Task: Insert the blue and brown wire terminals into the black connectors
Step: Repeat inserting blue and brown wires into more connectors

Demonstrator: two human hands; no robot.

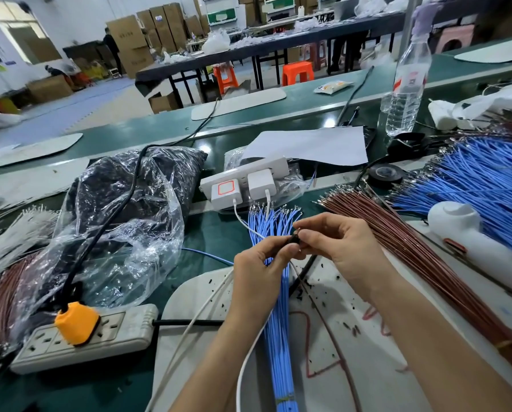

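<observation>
My left hand [259, 263] pinches a small black connector [293, 239] between thumb and fingers at the centre of the view. My right hand [342, 245] meets it from the right, its thumb and forefinger pinching a thin brown wire [326, 310] at the connector; the terminal itself is hidden by my fingertips. The brown wire trails down over the white mat [368, 352]. A bundle of blue wires [278, 337] lies under my hands, its metal terminals fanned out at the far end. A long bundle of brown wires [412, 245] lies to the right.
A clear plastic bag of black connectors [124, 209] sits left, beside a power strip [100, 334] with an orange plug. A white charger strip [246, 179], tape roll [385, 173], water bottle [406, 90], white tool [469, 242] and more blue wires [487, 179] ring the workspace.
</observation>
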